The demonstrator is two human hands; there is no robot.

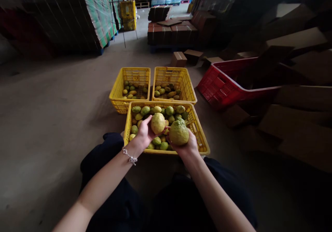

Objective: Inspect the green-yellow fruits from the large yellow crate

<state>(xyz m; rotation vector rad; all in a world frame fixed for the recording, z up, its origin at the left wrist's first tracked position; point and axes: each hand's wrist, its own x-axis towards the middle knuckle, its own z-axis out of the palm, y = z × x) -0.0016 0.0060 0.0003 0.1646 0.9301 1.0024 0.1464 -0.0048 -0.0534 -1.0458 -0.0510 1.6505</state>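
Observation:
My left hand (145,131) holds a round, yellowish citrus fruit (157,123), with the palm under it and the thumb along its side. In my right hand (190,145) rests a larger, bumpy green-yellow citrus fruit (178,132) with a knobbly top. Both hands are over the near yellow crate (202,140), which contains many green and yellow fruits (145,110). Two more yellow crates stand behind it, a left one (116,86) and a right one (190,85), each with a lower layer of fruit. A silver bracelet (130,156) circles my left wrist.
On the right, a red crate (215,85) stands among loose cardboard (293,121). Small boxes (178,59) lie behind the yellow crates. Bundled cardboard (172,33) sits on a pallet farther back. A wrapped green stack (95,14) rises at the back left.

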